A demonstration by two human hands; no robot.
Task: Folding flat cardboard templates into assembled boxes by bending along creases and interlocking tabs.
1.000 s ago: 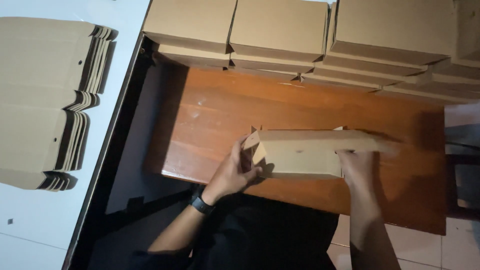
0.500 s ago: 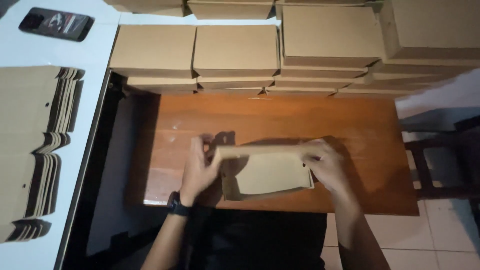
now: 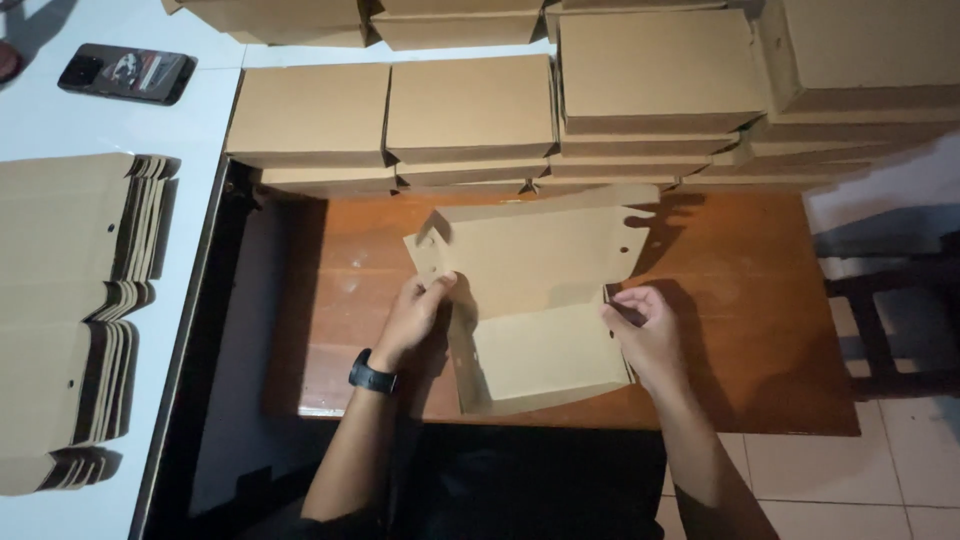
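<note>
We are mid-fold on the brown cardboard box (image 3: 540,330), left hand (image 3: 420,315) pinching its left side flap, right hand (image 3: 645,330) pinching the right wall, so tucking the raised lid likely comes next.

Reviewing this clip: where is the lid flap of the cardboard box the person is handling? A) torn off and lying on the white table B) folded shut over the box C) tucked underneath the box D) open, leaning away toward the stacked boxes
D: the lid flap stands open behind the cardboard box, with the left hand and right hand at its side corners.
</note>
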